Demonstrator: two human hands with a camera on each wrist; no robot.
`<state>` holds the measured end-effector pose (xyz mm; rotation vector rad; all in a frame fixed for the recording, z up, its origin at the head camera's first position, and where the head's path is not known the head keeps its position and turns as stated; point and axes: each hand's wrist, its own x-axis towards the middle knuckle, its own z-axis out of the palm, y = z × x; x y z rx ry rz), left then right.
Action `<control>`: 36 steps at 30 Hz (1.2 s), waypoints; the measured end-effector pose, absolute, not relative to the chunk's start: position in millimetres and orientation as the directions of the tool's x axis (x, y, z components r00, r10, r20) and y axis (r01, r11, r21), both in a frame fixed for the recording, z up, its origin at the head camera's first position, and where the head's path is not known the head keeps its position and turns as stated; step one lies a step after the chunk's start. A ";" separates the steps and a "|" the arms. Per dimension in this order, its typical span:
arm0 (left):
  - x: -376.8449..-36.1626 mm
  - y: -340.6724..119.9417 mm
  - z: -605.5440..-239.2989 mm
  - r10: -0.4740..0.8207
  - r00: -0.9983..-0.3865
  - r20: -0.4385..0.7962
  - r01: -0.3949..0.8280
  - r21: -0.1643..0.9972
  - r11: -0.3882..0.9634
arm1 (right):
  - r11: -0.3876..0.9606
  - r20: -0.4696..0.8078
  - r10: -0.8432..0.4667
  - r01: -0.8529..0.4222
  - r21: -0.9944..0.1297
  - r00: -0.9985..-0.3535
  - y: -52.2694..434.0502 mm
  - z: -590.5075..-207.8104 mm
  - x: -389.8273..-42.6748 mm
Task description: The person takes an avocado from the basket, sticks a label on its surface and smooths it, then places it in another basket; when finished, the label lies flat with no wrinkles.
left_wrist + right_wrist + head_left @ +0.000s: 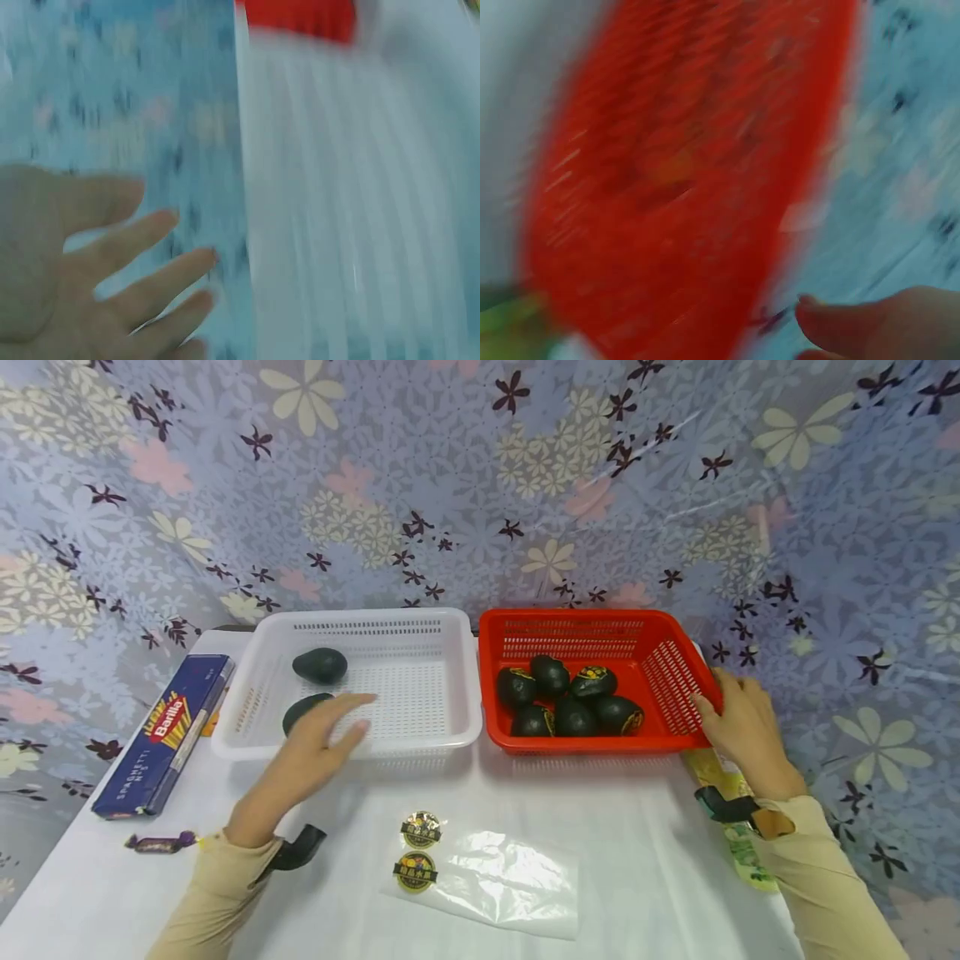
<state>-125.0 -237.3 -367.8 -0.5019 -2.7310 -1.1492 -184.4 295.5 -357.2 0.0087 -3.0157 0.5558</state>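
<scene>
A white basket (pixel 450 735) holds two dark avocados: one at the back left (pixel 320 665), one near the front rim (pixel 300 710). My left hand (pixel 352 714) hovers open over that front rim, beside the nearer avocado, with its fingers spread (pixel 150 262). To the right, a red basket (pixel 585 745) holds several avocados (pixel 573 697), some with round stickers. My right hand (pixel 708 693) is at the red basket's right front corner and its fingertips touch the rim. The right wrist view is blurred and shows red mesh (pixel 690 172) and one fingertip (pixel 870 322).
Two round stickers (pixel 421 829) (pixel 416 871) lie on a clear plastic sheet (pixel 510 885) at the front of the white table. A blue spaghetti box (pixel 167 735) and a wrapped candy (pixel 159 842) lie at the left. A green packet (pixel 742 843) sits under my right wrist.
</scene>
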 end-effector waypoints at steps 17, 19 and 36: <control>-113.3 -341.0 -405.8 -0.619 -0.786 0.019 -0.332 0.831 0.446 | 0.646 -0.233 -0.749 -0.608 -0.462 -0.620 12.7 -305.2 -259.9; -114.5 -339.0 -407.3 -0.606 -0.795 0.016 -0.317 0.841 0.438 | 0.658 -0.232 -0.739 -0.605 -0.448 -0.632 -11.1 -315.4 -268.5; -113.2 -339.2 -406.3 -0.648 -0.760 0.052 -0.314 0.844 0.435 | 0.623 -0.083 -0.782 -0.774 -0.112 -0.618 -120.1 -376.5 -272.7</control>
